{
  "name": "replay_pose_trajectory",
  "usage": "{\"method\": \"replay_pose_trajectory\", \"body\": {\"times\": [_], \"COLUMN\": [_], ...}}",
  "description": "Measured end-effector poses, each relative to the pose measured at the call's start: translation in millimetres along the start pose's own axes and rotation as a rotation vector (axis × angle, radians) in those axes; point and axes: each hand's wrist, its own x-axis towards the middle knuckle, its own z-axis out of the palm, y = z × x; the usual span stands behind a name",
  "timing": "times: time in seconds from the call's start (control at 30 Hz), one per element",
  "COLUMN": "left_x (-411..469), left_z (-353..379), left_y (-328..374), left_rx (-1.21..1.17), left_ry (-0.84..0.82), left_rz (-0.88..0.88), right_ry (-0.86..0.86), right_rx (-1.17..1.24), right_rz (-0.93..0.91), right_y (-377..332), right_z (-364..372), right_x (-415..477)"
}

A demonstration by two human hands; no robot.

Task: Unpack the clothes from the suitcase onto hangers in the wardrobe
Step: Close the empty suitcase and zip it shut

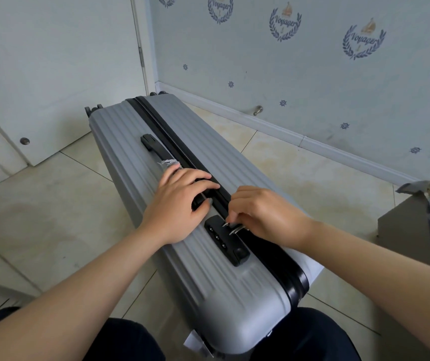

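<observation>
Grey suitcase (208, 282) lies shut, its zip (156, 121) running lengthwise away from the lock (224, 238). There the right hand (268, 212) has its grip pinching the zip pulls (234, 227); the left hand (180, 204) rests spread alongside.

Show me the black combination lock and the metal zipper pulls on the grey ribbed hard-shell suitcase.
Black combination lock (217, 237): head view, middle dial.
Metal zipper pulls (235, 230): head view, silver tab end.

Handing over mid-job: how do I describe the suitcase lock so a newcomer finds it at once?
Find the grey ribbed suitcase on the tiled floor and follow its black zip band towards the person. The lock is the short black block beside that band, where the right hand pinches the zip pulls. Unlike the long black handle further back, it bears three small dials.
</observation>
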Motion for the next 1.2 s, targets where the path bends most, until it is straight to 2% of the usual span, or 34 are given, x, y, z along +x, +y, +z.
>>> {"method": "replay_pose_trajectory", "body": {"times": [0.2,0.37,0.47,0.6,0.67,0.73,0.8,0.87,0.97,1.13,1.2], "left_x": [14,41,60,82,91,99,105,112,119,122,128], "left_z": [5,24,41,59,68,77,83,89,91,94,97], "left_y": [10,33,51,69,75,83,90,96,100,100,99], "left_rx": [0.016,0.032,0.013,0.029,0.05,0.076,0.087,0.098,0.127,0.152,0.155], "left_ry": [0.044,0.074,0.114,0.111,0.113,0.108,0.094,0.084,0.084,0.082,0.085], "left_rz": [0.001,0.014,-0.034,-0.066,-0.07,-0.064,-0.063,-0.064,-0.073,-0.063,-0.059], "right_ry": [0.207,0.334,0.476,0.648,0.758,0.841,0.76,0.676,0.774,0.791,0.892], "right_rx": [0.23,0.167,0.115,-0.075,0.041,0.27,0.493,0.705,0.962,1.041,1.106], "right_rz": [0.261,0.528,0.67,0.82,0.978,1.205,1.402,1.441,1.415,1.497,1.522], "right_y": [1,4,14,33,42,53,65,77,89,123,130], "right_z": [-7,-8,-3,9,16,26,42,59,65,86,96], "right_x": [-14,-40,-71,-126,-149,-168,-179,-185,-179,-184,-183]}}
